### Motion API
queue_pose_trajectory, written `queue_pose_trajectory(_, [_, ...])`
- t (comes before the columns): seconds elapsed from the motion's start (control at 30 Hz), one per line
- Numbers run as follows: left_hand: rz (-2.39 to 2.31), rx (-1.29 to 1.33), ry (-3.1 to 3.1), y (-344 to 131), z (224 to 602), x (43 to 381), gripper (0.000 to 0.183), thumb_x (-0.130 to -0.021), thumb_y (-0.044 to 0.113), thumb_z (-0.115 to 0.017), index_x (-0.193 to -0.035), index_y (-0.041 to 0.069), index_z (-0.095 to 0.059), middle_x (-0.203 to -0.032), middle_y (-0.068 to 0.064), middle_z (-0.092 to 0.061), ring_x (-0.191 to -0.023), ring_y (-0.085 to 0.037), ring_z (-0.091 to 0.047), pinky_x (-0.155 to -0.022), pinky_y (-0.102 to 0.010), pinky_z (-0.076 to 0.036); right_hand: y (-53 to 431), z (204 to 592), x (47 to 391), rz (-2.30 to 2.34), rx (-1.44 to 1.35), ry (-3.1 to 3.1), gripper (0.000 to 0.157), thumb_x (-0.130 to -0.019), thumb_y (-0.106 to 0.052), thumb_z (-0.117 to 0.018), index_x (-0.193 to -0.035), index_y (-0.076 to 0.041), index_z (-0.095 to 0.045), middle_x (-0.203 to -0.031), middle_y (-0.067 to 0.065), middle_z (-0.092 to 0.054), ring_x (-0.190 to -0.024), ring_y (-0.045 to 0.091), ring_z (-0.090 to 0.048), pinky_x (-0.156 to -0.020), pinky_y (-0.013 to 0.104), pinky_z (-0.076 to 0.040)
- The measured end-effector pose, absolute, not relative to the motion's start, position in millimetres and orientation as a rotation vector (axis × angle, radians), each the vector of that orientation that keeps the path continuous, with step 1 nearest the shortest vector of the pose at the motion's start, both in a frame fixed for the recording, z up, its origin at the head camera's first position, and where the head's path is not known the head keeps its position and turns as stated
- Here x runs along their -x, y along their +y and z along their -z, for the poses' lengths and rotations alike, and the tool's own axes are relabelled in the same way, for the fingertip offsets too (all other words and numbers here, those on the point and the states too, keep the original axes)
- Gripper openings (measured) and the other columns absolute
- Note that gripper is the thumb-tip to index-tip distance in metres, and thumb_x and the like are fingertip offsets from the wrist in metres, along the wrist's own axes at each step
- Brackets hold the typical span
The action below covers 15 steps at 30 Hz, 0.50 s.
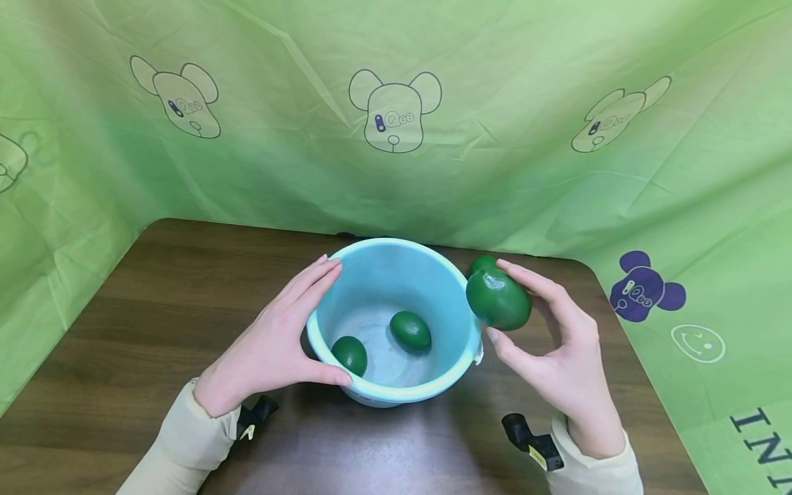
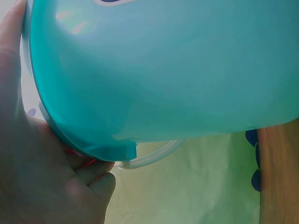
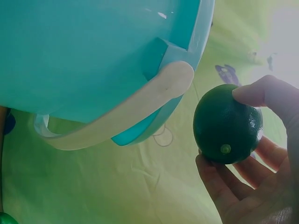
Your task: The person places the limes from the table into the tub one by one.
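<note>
A light-blue bucket (image 1: 396, 393) stands on the table, with two smooth green avocados (image 1: 410, 331) inside on its bottom. My left hand (image 1: 272, 344) holds the left side of its rim, thumb at the near edge and fingers toward the far edge. In the left wrist view, some fingers (image 2: 103, 184) bend beneath the rim. Just outside the right rim, my right hand (image 1: 559, 337) pinches another green avocado (image 1: 498, 300) between thumb and fingers, above the table. A pale stem spot shows on this avocado (image 3: 228, 126) in the right wrist view.
Behind the held avocado, one more green avocado (image 1: 481, 263) is partly hidden, right of the bucket. The bucket's white handle (image 3: 121, 109) hangs down on its outside. A green printed curtain (image 1: 396, 185) surrounds the brown wooden table (image 1: 185, 289) at the back and sides.
</note>
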<state>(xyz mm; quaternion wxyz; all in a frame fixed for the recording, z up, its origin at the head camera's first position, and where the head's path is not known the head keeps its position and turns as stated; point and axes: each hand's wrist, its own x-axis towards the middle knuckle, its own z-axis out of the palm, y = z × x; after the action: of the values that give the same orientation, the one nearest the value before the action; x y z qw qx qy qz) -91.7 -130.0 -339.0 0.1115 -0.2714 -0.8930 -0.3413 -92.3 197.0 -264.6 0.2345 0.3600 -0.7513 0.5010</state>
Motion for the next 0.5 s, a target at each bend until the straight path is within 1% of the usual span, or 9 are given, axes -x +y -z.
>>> queue_pose_trajectory(0.27, [1.006,0.798,-2.623,-129.6,339.0,91.6,0.121,-0.056,0.073,-0.072,-0.150,0.018,-0.021,-0.154,0.007,-0.013,-0.140,-0.013,-0.010,-0.105,-0.041,-0.029,196.0,265.3,92.1,-1.398,-1.017,-2.042,0.063,-0.061,0.015,-0.070,-0.121,0.015,-0.052,-0.120,0.031,-0.053,-0.111,0.034,-0.053,-0.091,0.029,-0.043])
queue_pose_trajectory(0.5, [1.007,0.800,-2.619,-129.9,339.5,91.6,0.120,-0.056,0.073,-0.072,-0.150,0.018,-0.021,-0.154,0.007,-0.013,-0.140,-0.013,-0.010,-0.105,-0.040,-0.028,194.0,265.1,92.0,-1.421,-1.029,-2.022,0.063,-0.060,0.016,-0.070,-0.121,0.015,-0.052,-0.119,0.031,-0.051,-0.110,0.035,-0.051,-0.091,0.029,-0.044])
